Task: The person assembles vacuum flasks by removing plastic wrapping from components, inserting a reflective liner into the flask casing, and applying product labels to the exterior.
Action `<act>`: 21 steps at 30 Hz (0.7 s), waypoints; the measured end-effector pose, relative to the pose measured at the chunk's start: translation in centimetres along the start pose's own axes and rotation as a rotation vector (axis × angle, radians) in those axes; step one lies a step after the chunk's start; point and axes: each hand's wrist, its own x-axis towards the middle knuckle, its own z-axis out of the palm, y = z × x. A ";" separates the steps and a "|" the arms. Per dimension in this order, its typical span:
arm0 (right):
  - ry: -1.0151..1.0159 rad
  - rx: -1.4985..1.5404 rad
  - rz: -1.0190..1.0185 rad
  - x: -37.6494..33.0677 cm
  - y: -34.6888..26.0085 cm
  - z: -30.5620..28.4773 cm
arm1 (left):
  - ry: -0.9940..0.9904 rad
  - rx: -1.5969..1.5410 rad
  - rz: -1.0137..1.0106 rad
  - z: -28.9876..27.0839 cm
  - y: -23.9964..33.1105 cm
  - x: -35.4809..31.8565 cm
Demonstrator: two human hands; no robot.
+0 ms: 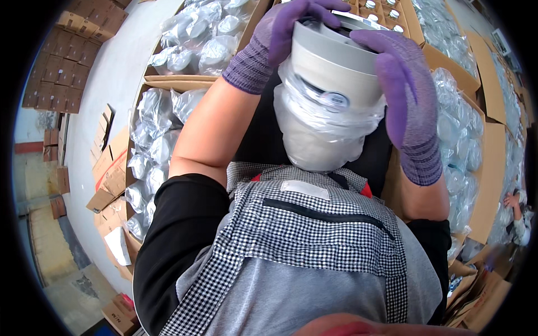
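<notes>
A white, bucket-shaped vessel [336,75] with a grey rim and a round sticker stands upright against my lap. Clear plastic bag [325,134] film is bunched around its lower half. My left hand [288,28], in a purple glove, curls its fingers over the far left of the rim. On the right side, my right hand [406,84], gloved the same way, wraps the rim with its fingertips reaching over the top. Dark parts show inside the opening, too hidden to make out.
Open cartons of plastic-wrapped clear items [210,50] flank me on the left, with more wrapped items [457,140] on the right. Ahead, a divided carton holds white-capped bottles [372,18]. Stacked brown boxes [67,61] stand far left. Another person's hand [511,200] shows at far right.
</notes>
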 end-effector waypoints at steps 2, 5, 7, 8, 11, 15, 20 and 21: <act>-0.035 0.029 -0.065 0.3 3.5 -1.6 | 0.018 -0.093 -0.273 1.1 4.9 1.5; 0.026 0.477 0.202 -1.5 12.3 -1.5 | -0.107 0.144 0.208 2.7 10.2 3.8; 0.092 0.535 0.277 -2.1 12.4 0.7 | -0.100 0.240 0.000 3.2 11.5 3.4; 0.135 0.403 0.295 -1.9 10.8 1.7 | -0.102 0.287 -0.107 3.5 12.0 3.1; 0.243 0.411 0.335 -1.9 6.1 3.2 | 0.006 0.076 -0.187 1.4 4.3 0.3; 0.126 0.324 0.195 -1.1 4.1 1.3 | -0.032 -0.065 -0.141 0.3 5.7 0.1; -0.020 0.776 0.126 1.4 11.2 1.7 | -0.165 0.702 0.222 2.9 10.2 1.3; -0.072 1.418 0.283 1.2 11.1 2.7 | -0.117 0.683 0.065 4.2 11.2 1.1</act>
